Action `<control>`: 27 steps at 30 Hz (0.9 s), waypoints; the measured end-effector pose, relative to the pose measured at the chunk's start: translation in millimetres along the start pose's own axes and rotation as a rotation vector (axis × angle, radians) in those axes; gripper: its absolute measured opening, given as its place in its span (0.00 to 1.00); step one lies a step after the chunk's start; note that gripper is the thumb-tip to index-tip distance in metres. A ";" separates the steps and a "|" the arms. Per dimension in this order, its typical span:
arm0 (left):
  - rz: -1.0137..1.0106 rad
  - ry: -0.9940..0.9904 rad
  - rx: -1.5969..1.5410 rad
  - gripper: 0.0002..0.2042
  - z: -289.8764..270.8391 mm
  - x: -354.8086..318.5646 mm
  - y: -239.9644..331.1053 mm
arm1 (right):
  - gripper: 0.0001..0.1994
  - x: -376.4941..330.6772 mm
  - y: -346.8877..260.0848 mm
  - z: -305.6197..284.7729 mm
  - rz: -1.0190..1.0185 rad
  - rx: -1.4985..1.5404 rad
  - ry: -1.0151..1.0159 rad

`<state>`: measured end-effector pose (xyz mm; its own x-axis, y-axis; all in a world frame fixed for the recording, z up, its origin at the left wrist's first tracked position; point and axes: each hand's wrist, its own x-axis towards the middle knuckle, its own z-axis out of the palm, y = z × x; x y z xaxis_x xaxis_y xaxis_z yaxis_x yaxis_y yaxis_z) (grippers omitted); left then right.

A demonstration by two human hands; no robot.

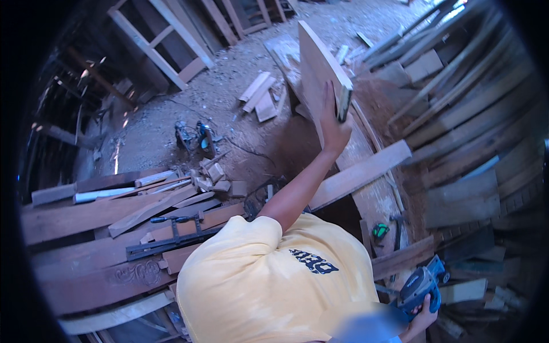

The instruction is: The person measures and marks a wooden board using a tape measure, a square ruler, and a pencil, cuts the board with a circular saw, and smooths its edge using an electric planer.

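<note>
My left hand [336, 128] grips the end of a flat wooden board [316, 66], fingers spread along its face. The board stands on edge, reaching away from me above a long workbench plank [370, 200]. At the lower right, my right hand [424, 313] is wrapped round the handle of a blue electric planer [418, 286], which is held low beside my body, apart from the board. A green and black tape measure [380, 230] lies on the bench between my hands. My yellow shirt hides part of the bench.
A loose plank [363, 174] lies across the bench. Two power tools [194, 137] stand on the dirt floor among cords and offcuts [260, 94]. At left, a bar clamp [177, 226] rests on stacked timber beside a carved panel [137, 272]. Many planks [480, 126] fill the right.
</note>
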<state>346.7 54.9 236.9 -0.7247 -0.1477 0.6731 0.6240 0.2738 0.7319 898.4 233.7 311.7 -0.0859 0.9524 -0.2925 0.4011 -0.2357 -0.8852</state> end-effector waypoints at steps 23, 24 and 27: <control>-0.115 0.045 -0.167 0.45 -11.4 121.8 -26.5 | 0.18 -27.5 -67.8 69.9 -0.288 -0.226 -0.202; -0.120 0.037 -0.171 0.45 -11.3 119.7 -25.9 | 0.18 -28.2 -69.6 69.7 -0.304 -0.279 -0.203; -0.140 0.017 -0.144 0.45 -15.0 119.9 -27.5 | 0.19 -24.6 -67.6 67.2 -0.312 -0.268 -0.254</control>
<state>247.0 15.4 299.0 -0.8031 -0.1909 0.5644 0.5535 0.1113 0.8254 812.2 213.2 354.4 -0.4462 0.8845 -0.1361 0.5387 0.1440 -0.8301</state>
